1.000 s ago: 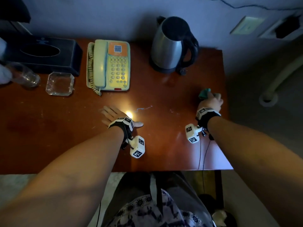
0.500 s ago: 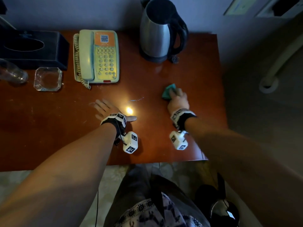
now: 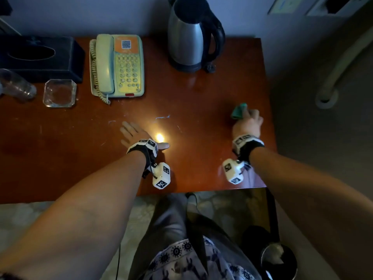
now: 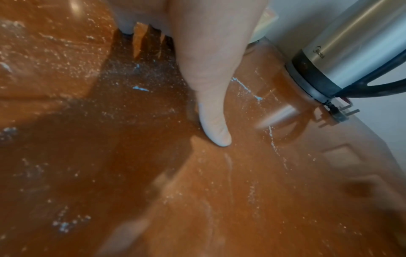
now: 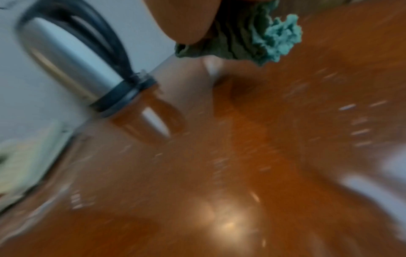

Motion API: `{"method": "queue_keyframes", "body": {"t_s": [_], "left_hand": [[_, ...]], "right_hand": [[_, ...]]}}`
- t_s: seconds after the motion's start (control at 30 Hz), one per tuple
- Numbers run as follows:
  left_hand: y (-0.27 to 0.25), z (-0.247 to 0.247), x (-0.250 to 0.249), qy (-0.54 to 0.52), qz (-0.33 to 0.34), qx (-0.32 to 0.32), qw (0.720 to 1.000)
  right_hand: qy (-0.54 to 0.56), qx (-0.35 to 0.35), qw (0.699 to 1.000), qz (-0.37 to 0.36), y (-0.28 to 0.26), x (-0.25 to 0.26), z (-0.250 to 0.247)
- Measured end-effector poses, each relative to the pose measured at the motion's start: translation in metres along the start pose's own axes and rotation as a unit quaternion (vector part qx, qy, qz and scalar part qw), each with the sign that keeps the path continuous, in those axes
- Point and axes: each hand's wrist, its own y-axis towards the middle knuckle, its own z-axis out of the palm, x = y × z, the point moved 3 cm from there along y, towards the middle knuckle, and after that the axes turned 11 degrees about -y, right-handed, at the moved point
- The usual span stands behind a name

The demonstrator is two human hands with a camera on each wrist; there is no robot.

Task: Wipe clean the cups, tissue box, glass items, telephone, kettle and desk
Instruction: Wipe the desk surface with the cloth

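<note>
Right hand: your right hand (image 3: 247, 124) has its fingers clenched round the teal cloth (image 3: 238, 111), bunched into a wad so the pressure lands on one small patch; it sits on the counter (image 3: 197, 102) near the right edge, in front of the kettle (image 3: 191, 35).
Left hand: your left hand (image 3: 139, 136) lies flat, fingers released and spread, grasping nothing; judging by its placement, it braces you while the other arm does the wiping.
Counter: the left wrist view shows white specks and pale blue streaks (image 4: 248, 88) around your thumb (image 4: 216, 128), so the middle looks not yet clean.
Cleared strip: telephone (image 3: 118, 65), tissue box (image 3: 40, 57), glass dish (image 3: 60, 93) and cup (image 3: 17, 85) stand along the back and left, well apart from the cloth, which leaves the front open for long strokes.
Step in hand: likely the desk surface, right side.
Watch: the kettle's plug (image 3: 210, 68) lies loose just beside its base; a stroke carried too far back could catch it.
Blur: the right wrist view is smeared, so how the cloth meets the wood is unclear.
</note>
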Motion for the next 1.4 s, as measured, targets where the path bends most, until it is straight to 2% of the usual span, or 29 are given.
{"method": "queue_keyframes", "body": {"t_s": [0.1,0.17,0.33,0.5,0.57,0.6,0.7,0.8,0.93,1.0,1.03,1.1,1.2,1.3,1.4], "left_hand": [[0.003,0.002,0.0,0.007,0.004,-0.008,1.0],[0.004,0.001,-0.002,0.013,0.0,-0.003,1.0],[0.003,0.0,-0.007,0.024,-0.005,-0.003,1.0],[0.005,0.001,-0.003,0.018,0.015,-0.004,1.0],[0.004,0.001,-0.001,0.005,0.015,-0.031,0.999],[0.003,0.001,0.0,0.005,0.017,-0.04,0.999],[0.0,-0.001,0.0,-0.002,0.027,-0.006,1.0],[-0.002,-0.006,0.0,-0.004,0.029,0.008,1.0],[-0.002,-0.007,-0.002,0.01,0.028,0.03,0.999],[-0.004,-0.009,-0.003,0.017,0.031,0.028,0.999],[-0.003,-0.007,-0.003,0.016,0.033,0.026,0.999],[0.0,-0.007,-0.004,0.017,0.022,0.026,0.999],[0.0,-0.008,-0.006,0.033,0.014,0.03,0.999],[0.002,-0.008,-0.006,0.029,0.017,0.038,0.999],[0.016,-0.002,-0.001,0.048,0.004,0.089,0.995]], "right_hand": [[-0.025,0.067,0.995,0.074,-0.003,-0.044,0.003],[-0.039,0.104,0.991,0.075,-0.016,-0.04,0.011],[-0.07,0.124,0.989,-0.044,-0.041,0.048,0.039],[-0.046,0.171,0.969,-0.171,-0.083,0.154,0.068],[-0.018,0.193,0.961,-0.196,-0.091,0.175,0.073],[0.023,0.183,0.965,-0.186,-0.092,0.176,0.07],[0.11,0.068,0.989,-0.076,-0.084,0.138,0.049],[0.066,-0.025,0.995,0.066,-0.082,0.059,0.027],[-0.007,-0.007,0.972,0.234,-0.094,-0.041,0.014],[0.011,0.029,0.953,0.302,-0.102,-0.066,0.014],[0.022,0.046,0.948,0.314,-0.105,-0.069,0.017],[0.022,0.059,0.958,0.281,-0.108,-0.058,0.024],[-0.007,0.063,0.983,0.171,-0.101,-0.017,0.032],[-0.019,0.07,0.995,0.065,-0.093,0.036,0.042],[-0.019,0.074,0.995,-0.068,-0.106,0.092,0.063]]}}
